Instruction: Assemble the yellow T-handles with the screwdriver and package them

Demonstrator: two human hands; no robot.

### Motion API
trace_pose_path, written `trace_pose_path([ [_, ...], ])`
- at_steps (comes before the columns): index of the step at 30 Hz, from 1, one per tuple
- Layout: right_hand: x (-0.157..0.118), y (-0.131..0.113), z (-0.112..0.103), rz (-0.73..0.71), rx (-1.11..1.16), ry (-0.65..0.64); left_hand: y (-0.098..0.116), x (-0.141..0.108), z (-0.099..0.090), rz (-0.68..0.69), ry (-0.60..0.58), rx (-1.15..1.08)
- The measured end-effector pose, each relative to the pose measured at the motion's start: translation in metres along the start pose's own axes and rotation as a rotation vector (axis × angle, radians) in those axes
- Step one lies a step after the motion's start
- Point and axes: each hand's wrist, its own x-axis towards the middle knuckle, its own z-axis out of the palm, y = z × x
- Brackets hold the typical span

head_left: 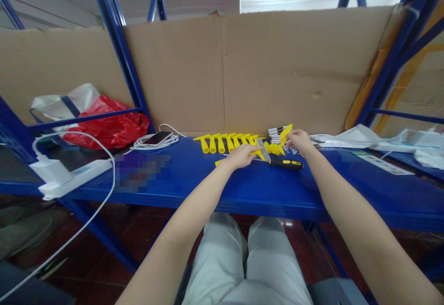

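Note:
My left hand (242,157) is closed around the yellow handle of a scraper, whose flat metal blade (263,151) points to the right. Between the fingers of my right hand (300,141) is a flat yellow plastic piece (286,134), raised above the blue shelf. A screwdriver (286,164) with a black and yellow grip lies just in front of the hands. Behind my left hand, several yellow handles (221,144) stand in a row. Similar small yellow pieces (275,148) lie fanned out between the hands. Tiny loose screws (294,151) are scattered beside my right hand.
Several white, dark-tipped sticks (275,134) are stacked near the cardboard wall (277,73). At left are a phone (159,137), a coiled white cable (145,144), a red bag (111,122) and a power strip (78,177). A printed sheet (385,162) lies at right.

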Motion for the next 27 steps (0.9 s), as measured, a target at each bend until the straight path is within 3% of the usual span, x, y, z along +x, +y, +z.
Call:
trace_pose_path([
  [7,-0.007,-0.012,0.004,0.043,0.329,-0.085,-0.002,0.001,0.001,0.021,0.009,0.010],
  [19,-0.022,-0.022,0.006,0.070,0.317,-0.260,-0.001,-0.001,0.001,0.005,0.016,-0.023],
  [27,-0.029,-0.027,0.006,0.113,0.324,-0.302,-0.002,0.000,0.002,0.021,0.002,0.000],
])
